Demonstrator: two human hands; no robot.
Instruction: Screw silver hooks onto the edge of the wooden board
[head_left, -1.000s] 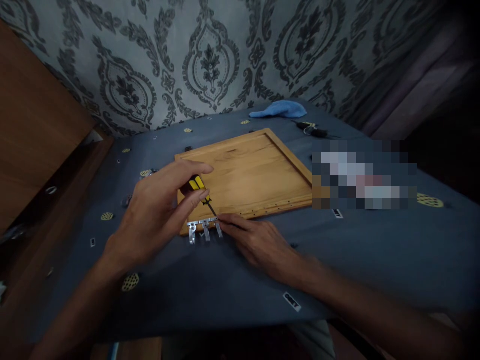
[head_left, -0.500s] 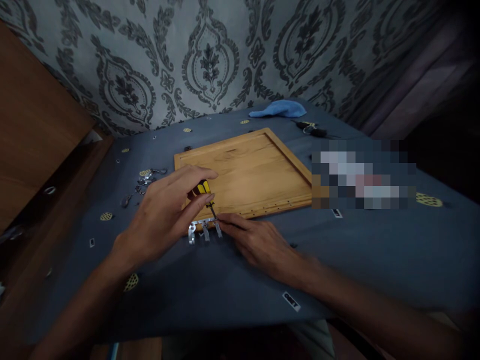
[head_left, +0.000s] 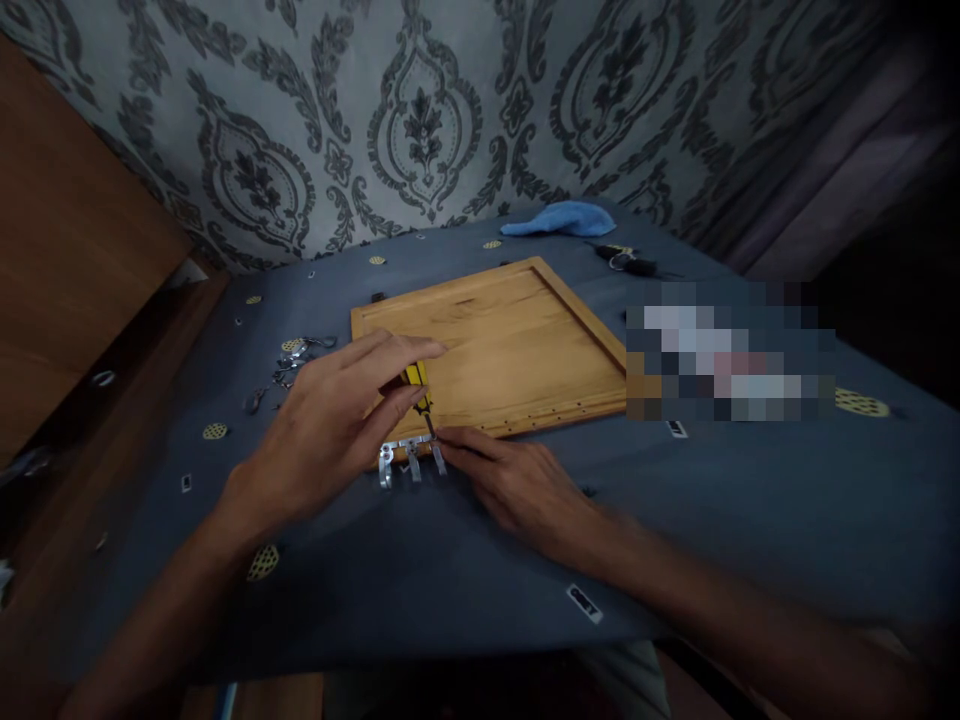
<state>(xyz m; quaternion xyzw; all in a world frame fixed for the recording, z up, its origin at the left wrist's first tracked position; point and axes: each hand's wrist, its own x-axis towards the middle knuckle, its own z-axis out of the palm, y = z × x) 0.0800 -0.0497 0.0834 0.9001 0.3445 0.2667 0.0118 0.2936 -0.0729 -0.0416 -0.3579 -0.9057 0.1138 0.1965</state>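
The wooden board [head_left: 510,340] lies flat on the counter [head_left: 712,530], with its raised rim facing up and a row of small dark holes along the near side. A metal hook strip [head_left: 412,450] sits on the near rim at the board's left end; three metal tabs project from it past the rim toward the person. The left hand [head_left: 330,410] is above the board's near-left corner, pinching the yellow-and-black handle of the screwdriver [head_left: 417,375] between thumb and fingers, with one finger extended past the handle. The screwdriver is tilted slightly, handle up, shaft pointing down to the right end of the hook strip. The right hand [head_left: 529,485] rests low at the near side of the board, its fingers drawn together and its fingertips at the right end of the strip, just beside the screwdriver tip; whether they pinch a small part cannot be told. Small metal parts [head_left: 292,365] lie in a loose group on the counter left of the board. A blue cloth [head_left: 559,218] lies behind the board near the patterned wall covering [head_left: 424,120], and a black-handled tool [head_left: 622,260] lies just in front of the cloth, to its right.
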